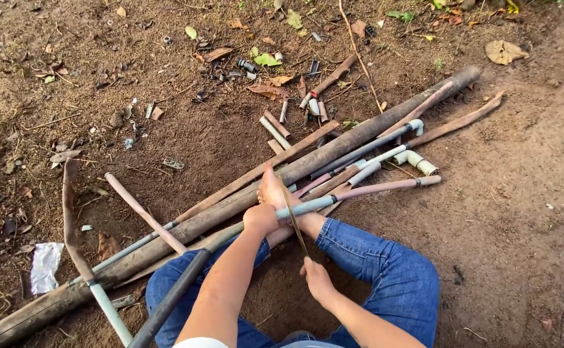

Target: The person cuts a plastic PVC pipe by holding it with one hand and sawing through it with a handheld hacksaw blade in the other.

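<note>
My left hand (260, 218) is wrapped around a long thin grey pipe (333, 198) that lies across my lap. In my right hand (318, 278) is a narrow saw blade (293, 219), set upright across that pipe just right of my left hand. My bare foot (273, 189) presses on the pile of pipes just beyond. I sit on the dirt in blue jeans (391, 270).
A thick, dirty, long pipe (333, 151) runs diagonally from lower left to upper right, with several thinner pipes and white elbow fittings (417, 161) beside it. Short pipe offcuts (275, 129) and dry leaves litter the soil beyond. A crumpled white scrap (44, 265) lies at left.
</note>
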